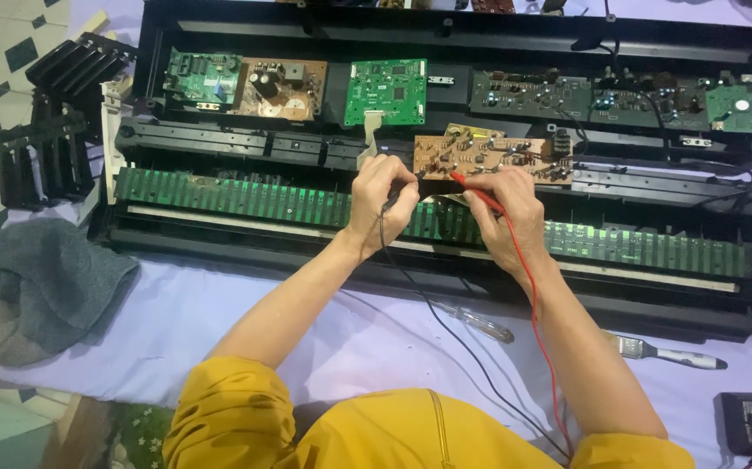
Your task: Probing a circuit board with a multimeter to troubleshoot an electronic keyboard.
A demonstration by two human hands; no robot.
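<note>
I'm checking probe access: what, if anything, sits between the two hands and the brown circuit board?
Nothing visible. The left hand with the black probe and the right hand with the red probe are at the near edge of the brown circuit board, with no obstruction between.

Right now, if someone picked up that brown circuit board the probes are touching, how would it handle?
The brown circuit board looks thin and flat, so probably stiff and light. Its exposed small parts suggest it is fragile, best gripped by the edges. It lies loose across the black keyboard frame, so a push would likely slide or tip it.
</note>
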